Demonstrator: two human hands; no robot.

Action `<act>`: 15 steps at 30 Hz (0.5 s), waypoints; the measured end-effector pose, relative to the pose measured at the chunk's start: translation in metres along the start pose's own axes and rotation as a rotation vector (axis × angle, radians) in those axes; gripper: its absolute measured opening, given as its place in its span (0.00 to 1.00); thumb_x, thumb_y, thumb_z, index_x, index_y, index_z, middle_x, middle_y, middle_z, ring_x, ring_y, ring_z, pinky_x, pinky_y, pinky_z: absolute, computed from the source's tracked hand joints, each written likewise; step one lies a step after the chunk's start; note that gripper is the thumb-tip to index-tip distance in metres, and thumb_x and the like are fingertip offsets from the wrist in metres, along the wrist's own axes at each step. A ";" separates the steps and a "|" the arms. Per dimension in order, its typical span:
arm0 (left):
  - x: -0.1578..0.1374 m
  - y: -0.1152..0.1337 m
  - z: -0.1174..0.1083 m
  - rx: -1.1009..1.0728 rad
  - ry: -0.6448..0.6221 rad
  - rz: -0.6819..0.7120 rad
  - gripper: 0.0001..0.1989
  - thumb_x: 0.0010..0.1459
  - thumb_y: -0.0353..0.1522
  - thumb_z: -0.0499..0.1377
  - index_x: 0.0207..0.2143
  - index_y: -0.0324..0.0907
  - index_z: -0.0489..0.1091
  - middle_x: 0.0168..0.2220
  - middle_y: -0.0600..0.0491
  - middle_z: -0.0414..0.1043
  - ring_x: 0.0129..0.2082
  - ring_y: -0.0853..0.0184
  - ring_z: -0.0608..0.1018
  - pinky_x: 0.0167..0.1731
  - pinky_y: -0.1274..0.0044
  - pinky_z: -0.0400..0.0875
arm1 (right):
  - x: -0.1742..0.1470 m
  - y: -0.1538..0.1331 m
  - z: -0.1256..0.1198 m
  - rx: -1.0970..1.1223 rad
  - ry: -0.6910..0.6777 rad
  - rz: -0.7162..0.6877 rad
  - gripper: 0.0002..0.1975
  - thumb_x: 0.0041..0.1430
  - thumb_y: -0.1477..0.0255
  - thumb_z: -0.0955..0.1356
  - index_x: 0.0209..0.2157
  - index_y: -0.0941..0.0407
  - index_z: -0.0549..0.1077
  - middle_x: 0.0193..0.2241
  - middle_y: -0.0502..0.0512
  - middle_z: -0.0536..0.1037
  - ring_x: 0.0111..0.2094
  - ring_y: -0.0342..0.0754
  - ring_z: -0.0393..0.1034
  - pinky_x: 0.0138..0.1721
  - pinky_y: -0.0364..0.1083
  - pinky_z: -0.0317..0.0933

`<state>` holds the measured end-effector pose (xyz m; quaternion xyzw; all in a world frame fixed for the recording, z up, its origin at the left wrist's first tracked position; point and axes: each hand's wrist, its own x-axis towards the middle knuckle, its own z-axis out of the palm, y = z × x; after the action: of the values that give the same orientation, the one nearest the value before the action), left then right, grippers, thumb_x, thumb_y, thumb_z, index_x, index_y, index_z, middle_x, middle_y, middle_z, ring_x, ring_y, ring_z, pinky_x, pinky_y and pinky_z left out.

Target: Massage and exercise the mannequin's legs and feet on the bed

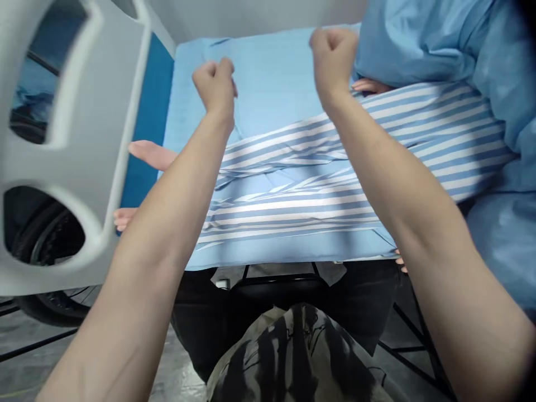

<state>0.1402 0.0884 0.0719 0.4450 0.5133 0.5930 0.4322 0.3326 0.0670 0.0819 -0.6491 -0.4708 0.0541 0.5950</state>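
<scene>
Both my arms reach forward over a bed with a light blue sheet. My left hand is closed in a fist, raised above the sheet on the left, nothing visible in it. Further right, my right hand also makes a fist, with no object showing, near the bunched blue quilt. Under my forearms lie legs in blue-and-white striped trousers; whether they belong to a person or a manikin I cannot tell. A bare foot sticks out to the left. Fingers of the lying figure's hand show beside the quilt.
A pale end board with oval cut-outs closes the bed's left end. Behind it stands a black wheel. Something black with a thin frame is under the bed's near edge, in front of my patterned clothing.
</scene>
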 end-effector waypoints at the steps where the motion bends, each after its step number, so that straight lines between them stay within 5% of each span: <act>1: 0.000 -0.003 -0.026 0.018 0.005 -0.028 0.20 0.66 0.24 0.52 0.22 0.43 0.49 0.18 0.58 0.39 0.25 0.71 0.47 0.28 0.73 0.42 | -0.012 -0.026 0.020 0.045 -0.049 -0.015 0.31 0.60 0.84 0.67 0.15 0.54 0.43 0.18 0.43 0.43 0.22 0.35 0.42 0.27 0.43 0.43; 4: -0.006 -0.025 -0.087 0.110 -0.015 -0.051 0.21 0.64 0.31 0.57 0.22 0.42 0.50 0.17 0.58 0.42 0.25 0.71 0.51 0.27 0.72 0.42 | -0.057 -0.084 0.070 0.110 -0.198 -0.083 0.30 0.61 0.82 0.66 0.16 0.55 0.42 0.18 0.43 0.44 0.23 0.35 0.42 0.27 0.42 0.46; 7: -0.013 -0.053 -0.121 0.154 -0.069 -0.029 0.25 0.55 0.34 0.65 0.18 0.43 0.50 0.16 0.57 0.43 0.24 0.69 0.55 0.27 0.71 0.41 | -0.104 -0.094 0.107 0.097 -0.303 -0.087 0.29 0.63 0.80 0.65 0.18 0.55 0.42 0.19 0.45 0.44 0.24 0.37 0.41 0.27 0.42 0.46; 10: -0.014 -0.067 -0.128 0.139 -0.061 0.005 0.25 0.51 0.29 0.66 0.16 0.44 0.50 0.16 0.57 0.42 0.25 0.69 0.53 0.27 0.71 0.44 | -0.145 -0.067 0.127 0.002 -0.421 -0.022 0.27 0.62 0.79 0.65 0.17 0.55 0.43 0.19 0.45 0.44 0.24 0.39 0.41 0.27 0.44 0.45; 15: -0.013 -0.070 -0.108 0.088 -0.044 0.060 0.23 0.55 0.20 0.59 0.16 0.43 0.50 0.19 0.57 0.42 0.27 0.72 0.48 0.29 0.72 0.44 | -0.176 -0.035 0.141 -0.071 -0.507 0.014 0.25 0.61 0.78 0.66 0.17 0.55 0.49 0.18 0.44 0.49 0.24 0.39 0.44 0.29 0.44 0.44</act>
<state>0.0420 0.0587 -0.0074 0.4917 0.5158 0.5725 0.4054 0.1278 0.0443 -0.0163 -0.6385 -0.6021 0.2029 0.4343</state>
